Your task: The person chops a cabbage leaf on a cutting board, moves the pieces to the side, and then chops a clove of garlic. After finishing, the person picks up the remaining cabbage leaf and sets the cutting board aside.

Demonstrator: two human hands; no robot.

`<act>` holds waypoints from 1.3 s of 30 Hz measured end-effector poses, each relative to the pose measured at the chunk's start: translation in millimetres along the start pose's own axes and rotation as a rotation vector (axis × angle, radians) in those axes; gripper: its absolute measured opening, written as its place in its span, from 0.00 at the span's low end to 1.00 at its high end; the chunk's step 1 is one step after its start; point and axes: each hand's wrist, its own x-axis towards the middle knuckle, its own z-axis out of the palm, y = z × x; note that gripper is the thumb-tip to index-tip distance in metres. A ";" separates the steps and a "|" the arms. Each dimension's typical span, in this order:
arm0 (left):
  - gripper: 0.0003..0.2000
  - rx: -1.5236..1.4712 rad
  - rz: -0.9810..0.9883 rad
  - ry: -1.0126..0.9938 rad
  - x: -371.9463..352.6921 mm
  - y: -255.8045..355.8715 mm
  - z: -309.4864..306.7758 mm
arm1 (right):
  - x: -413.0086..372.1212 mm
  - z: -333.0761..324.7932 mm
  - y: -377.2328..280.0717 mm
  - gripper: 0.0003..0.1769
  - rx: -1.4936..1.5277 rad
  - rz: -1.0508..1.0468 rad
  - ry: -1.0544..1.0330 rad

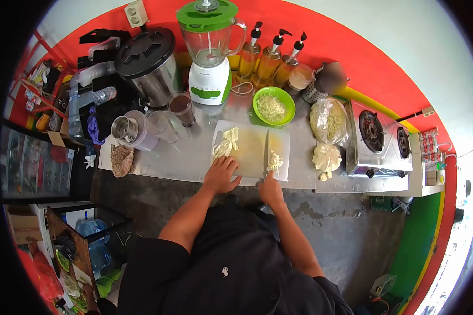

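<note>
On the steel counter lies a white cutting board. Pale cabbage leaves rest on its left side, and a small heap of chopped pale pieces sits on its right. My left hand is at the board's front edge, fingers stretched out and touching the lower end of the leaves. My right hand is closed around the handle of a knife. The blade points away from me, beside the chopped heap. A green bowl of shredded pale vegetable stands just behind the board.
A blender, pump bottles and a steel container line the back. Cups stand left. Right of the board are a plastic bag, a pale bundle and a gas stove. Another person's hand shows lower left.
</note>
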 end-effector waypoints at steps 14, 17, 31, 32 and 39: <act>0.19 0.100 -0.087 0.101 -3.6 6.3 3.7 | -16.5 -15.9 3.7 0.23 0.085 -0.042 0.036; 0.19 0.072 -0.210 0.185 16.5 5.8 -1.5 | -15.5 -14.4 14.9 0.23 0.108 -0.113 0.097; 0.11 0.080 -0.346 0.117 70.1 -19.6 10.3 | -24.9 -45.4 48.6 0.18 0.246 -0.183 0.168; 0.10 0.037 -0.359 0.193 70.0 -16.2 9.0 | -25.3 -47.3 52.6 0.18 0.253 -0.175 0.172; 0.09 -0.339 -0.392 0.519 76.2 -9.9 2.1 | -26.8 -53.6 58.6 0.23 0.150 -0.161 0.092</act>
